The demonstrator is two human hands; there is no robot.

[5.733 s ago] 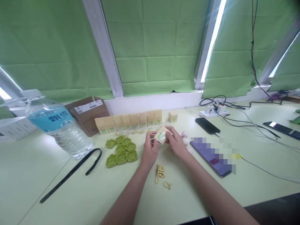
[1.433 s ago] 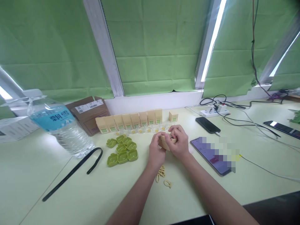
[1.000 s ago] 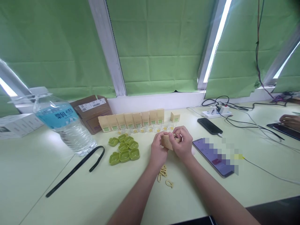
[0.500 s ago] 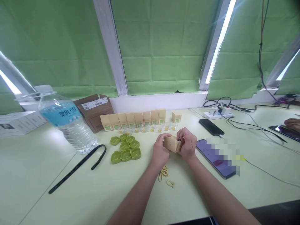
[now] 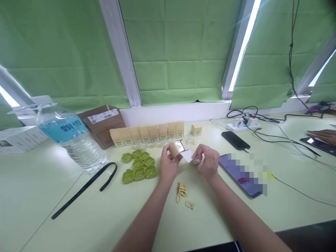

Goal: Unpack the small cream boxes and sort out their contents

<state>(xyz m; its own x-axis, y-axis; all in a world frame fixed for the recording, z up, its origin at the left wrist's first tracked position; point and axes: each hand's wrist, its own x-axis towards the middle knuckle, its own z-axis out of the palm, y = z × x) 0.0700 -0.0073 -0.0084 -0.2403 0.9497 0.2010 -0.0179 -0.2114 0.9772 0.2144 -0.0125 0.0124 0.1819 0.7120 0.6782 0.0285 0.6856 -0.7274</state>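
Observation:
My left hand (image 5: 169,164) grips a small kraft cardboard box (image 5: 173,150) above the table, its fingers wrapped round the side. The box is tilted, and its pale inside shows. A white-faced flap (image 5: 187,156) sticks out toward my right hand (image 5: 208,161), whose thumb and fingertips pinch its edge. Below the hands lie several yellow cord loops (image 5: 181,190). To the left stand several green leaf-like cups (image 5: 139,174) in a cluster. Behind the box are a row of small kraft boxes (image 5: 144,134) and several clear little containers (image 5: 193,140), partly hidden.
A large water bottle (image 5: 76,140), a black strap (image 5: 84,189) and a brown carton (image 5: 105,126) occupy the left. Two phones (image 5: 235,140), a power strip (image 5: 243,126) and cables lie right. Another person's hand (image 5: 322,135) rests on a phone at the far right.
The kraft box has moved left and turned in my left hand, showing its pale inside. My right hand has drawn away from the box's body and now pinches the white-faced flap.

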